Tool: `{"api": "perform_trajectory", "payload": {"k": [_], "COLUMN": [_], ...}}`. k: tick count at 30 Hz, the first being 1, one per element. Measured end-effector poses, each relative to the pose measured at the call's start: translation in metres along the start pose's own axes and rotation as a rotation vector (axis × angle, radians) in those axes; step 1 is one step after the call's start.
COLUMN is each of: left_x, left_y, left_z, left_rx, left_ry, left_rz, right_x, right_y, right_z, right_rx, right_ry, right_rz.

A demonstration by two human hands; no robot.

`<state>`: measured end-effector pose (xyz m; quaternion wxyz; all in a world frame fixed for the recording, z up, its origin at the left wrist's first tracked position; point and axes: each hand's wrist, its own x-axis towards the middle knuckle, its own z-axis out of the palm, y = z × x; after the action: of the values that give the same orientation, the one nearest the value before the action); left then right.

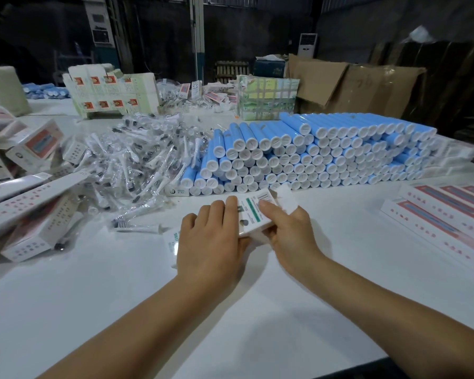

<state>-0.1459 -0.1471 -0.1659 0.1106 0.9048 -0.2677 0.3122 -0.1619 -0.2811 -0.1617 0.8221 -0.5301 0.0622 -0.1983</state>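
- The white table [230,310] is bare nearest the person — room, it seems, for packing one box at a time.
- Left hand [211,236] lies over the carton [253,214], fingers curved across its printed face and thumb at the near edge, probably to hold it steady.
- Right hand [290,231] pinches the carton's right side, forefinger on top, likely readying the end for closing.
- The carton sits between both hands at mid-table; its long axis runs away from the person, slanting slightly right, with the open flap [286,199] at the far end.
- Just beyond lie bagged brush heads [137,160] in a loose pile and blue tubes [326,151] stacked caps-forward — both within easy reach.
- Finished boxes [443,214] lie in a row at the right.
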Motion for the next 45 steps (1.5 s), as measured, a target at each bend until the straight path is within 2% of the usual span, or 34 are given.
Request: {"api": "perform_trajectory", "payload": {"k": [3,5,7,9,10,13,15,26,41,45], "left_x": [-0.002,-0.003,-0.003,-0.003,-0.002,-0.002,-0.003,-0.006,-0.007,-0.007], "left_y": [0.001,0.001,0.0,-0.002,-0.003,-0.004,-0.006,-0.01,-0.011,-0.013], "left_z": [0.0,-0.001,-0.002,-0.002,-0.001,0.001,0.001,0.002,0.001,-0.001], "left_rx": [-0.005,-0.002,0.003,0.004,0.007,0.026,0.034,0.019,0.103,0.126], "left_ry": [0.04,0.059,0.062,0.056,0.047,0.019,0.004,0.073,0.027,0.007], "left_rz": [0.023,0.026,0.031,0.043,0.046,0.053,0.055,0.066,0.128,0.109], "right_x": [-0.007,-0.009,-0.008,-0.009,-0.009,-0.005,0.0,-0.002,-0.004,-0.004], "right_y": [0.0,0.001,0.0,-0.001,-0.002,-0.006,-0.007,-0.006,0.002,0.007], "right_z": [-0.002,-0.004,-0.007,-0.008,-0.008,-0.009,-0.012,-0.014,-0.016,-0.014], "right_rx": [-0.629,-0.818,-0.937,-0.914,-0.805,-0.27,-0.164,-0.213,-0.287,-0.388], "right_ry": [0.013,-0.034,-0.043,-0.039,-0.048,-0.079,-0.083,-0.08,-0.091,-0.112], "right_rz": [-0.323,-0.455,-0.504,-0.468,-0.38,-0.004,0.083,-0.001,-0.063,-0.065]}}
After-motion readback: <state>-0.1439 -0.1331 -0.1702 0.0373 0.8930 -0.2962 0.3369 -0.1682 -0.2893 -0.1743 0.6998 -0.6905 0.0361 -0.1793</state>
